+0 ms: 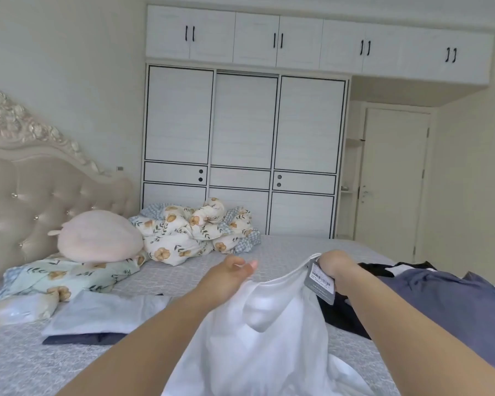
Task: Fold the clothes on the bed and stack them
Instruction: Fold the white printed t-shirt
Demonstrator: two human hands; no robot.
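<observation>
So this looks maybe a third of the way in, going by what's lying around; over on the left of the bed (283,250) there's already a small stack (97,318), a pale blue folded piece sitting on top of a dark navy one, both flat and squared off, so I'd call those done; the one in hand is a white garment (257,338) with its grey hang tag (322,281) dangling near the top edge; the right hand (336,270) has its fingers curled round the top edge of the fabric right by that tag and is holding it up off the bed; the left hand (229,271) is up beside the other top edge, and the cloth drapes over the wrist, but whether the fingers are actually pinching anything I can't tell, they look fairly loose; the shirt isn't folded at all yet, just hanging; still waiting on the right are a slate-blue garment (452,304) and a black piece (346,315) underneath it, both crumpled; the floral bedding (189,232) and the pink plush (97,238) near the headboard (40,184) probably aren't part of the job.
</observation>
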